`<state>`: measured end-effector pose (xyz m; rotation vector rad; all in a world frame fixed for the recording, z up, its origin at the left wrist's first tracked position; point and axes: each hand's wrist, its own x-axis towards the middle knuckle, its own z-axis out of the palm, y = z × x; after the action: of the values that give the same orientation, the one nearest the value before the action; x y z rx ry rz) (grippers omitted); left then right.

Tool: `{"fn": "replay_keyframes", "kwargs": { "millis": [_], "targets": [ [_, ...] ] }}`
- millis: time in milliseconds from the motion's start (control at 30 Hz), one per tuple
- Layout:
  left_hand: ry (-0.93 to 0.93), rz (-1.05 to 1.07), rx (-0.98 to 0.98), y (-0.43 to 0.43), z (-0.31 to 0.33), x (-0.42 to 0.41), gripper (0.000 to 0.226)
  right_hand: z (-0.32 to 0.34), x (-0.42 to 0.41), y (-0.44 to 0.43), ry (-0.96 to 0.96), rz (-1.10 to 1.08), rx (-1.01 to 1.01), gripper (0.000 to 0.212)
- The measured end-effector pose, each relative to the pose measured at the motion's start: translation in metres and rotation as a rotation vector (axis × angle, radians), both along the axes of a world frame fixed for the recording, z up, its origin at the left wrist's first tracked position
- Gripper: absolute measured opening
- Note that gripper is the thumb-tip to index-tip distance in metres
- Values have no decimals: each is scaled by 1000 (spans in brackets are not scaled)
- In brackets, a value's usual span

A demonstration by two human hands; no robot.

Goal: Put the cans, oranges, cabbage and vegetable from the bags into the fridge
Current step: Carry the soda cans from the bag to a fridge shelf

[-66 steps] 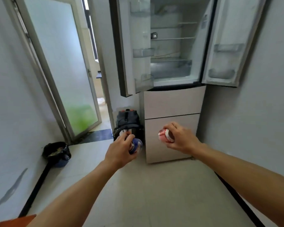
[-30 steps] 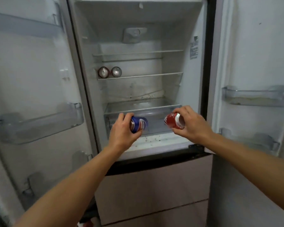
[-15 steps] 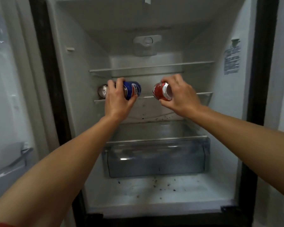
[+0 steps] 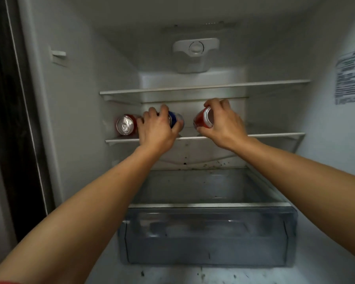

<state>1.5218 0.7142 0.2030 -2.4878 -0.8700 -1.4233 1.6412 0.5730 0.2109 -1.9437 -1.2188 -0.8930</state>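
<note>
Both my arms reach into the open fridge [image 4: 74, 99]. My left hand [image 4: 156, 130] grips a blue can [image 4: 175, 119] lying on its side on the middle glass shelf [image 4: 275, 135]. To its left a red can [image 4: 125, 125] lies on the same shelf with its silver top facing me, touching my knuckles. My right hand [image 4: 221, 121] holds a second red can [image 4: 203, 118] on its side, low over the shelf's middle. A further can seen earlier behind my left hand is hidden now.
An upper glass shelf [image 4: 203, 87] spans the fridge just above my hands. Below, a clear crisper drawer [image 4: 207, 236] sits under a glass cover. Dark specks dot the fridge floor [image 4: 213, 275]. A label [image 4: 350, 80] is stuck on the right inner wall.
I walked from the bag to the fridge with a can in each hand. Both hands rose from drawer height to the middle shelf and moved the cans deeper in.
</note>
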Motion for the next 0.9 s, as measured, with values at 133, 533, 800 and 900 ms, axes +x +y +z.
{"fn": "replay_keyframes", "kwargs": {
  "millis": [133, 533, 800, 900],
  "targets": [
    [135, -156, -41, 6, 4, -7, 66, 7, 2, 10, 137, 89, -167, 71],
    [454, -144, -165, 41, 29, 3, 58, 29, 17, 42, 275, 196, -399, 73],
    [474, -5, 21, 58, 39, 14, 55, 26, 33, 56, 270, 180, -428, 68],
    [356, 28, 81, 55, 41, 20, 49, 25, 36, 60, 276, 174, -428, 69]
  ]
}}
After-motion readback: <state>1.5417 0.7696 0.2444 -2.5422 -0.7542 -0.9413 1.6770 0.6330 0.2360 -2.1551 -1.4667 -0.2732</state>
